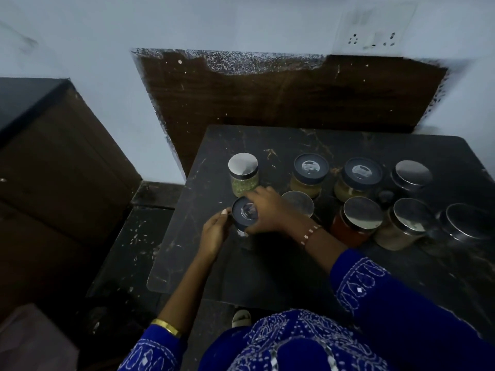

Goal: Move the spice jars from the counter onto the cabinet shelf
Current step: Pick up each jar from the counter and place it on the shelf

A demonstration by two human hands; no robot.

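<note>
A small jar with a dark lid (244, 212) stands near the left edge of the black marble counter (334, 140). My right hand (267, 210) curls around its right side, and my left hand (214, 231) grips its left side, thumb by the lid. Just behind it stands a steel-lidded jar of green spice (243, 174). Several more jars sit to the right, among them two dark-lidded jars (310, 170) (360, 175), a red spice jar (357, 220) and a beige spice jar (404, 223). The cabinet shelf itself is not in view.
A dark wooden cabinet (53, 170) with a black top stands at the left, lower than the wall. A brown wood panel (281, 97) backs the counter. A wall socket (372, 36) is at the upper right. Dark speckled floor (128, 250) lies between cabinet and counter.
</note>
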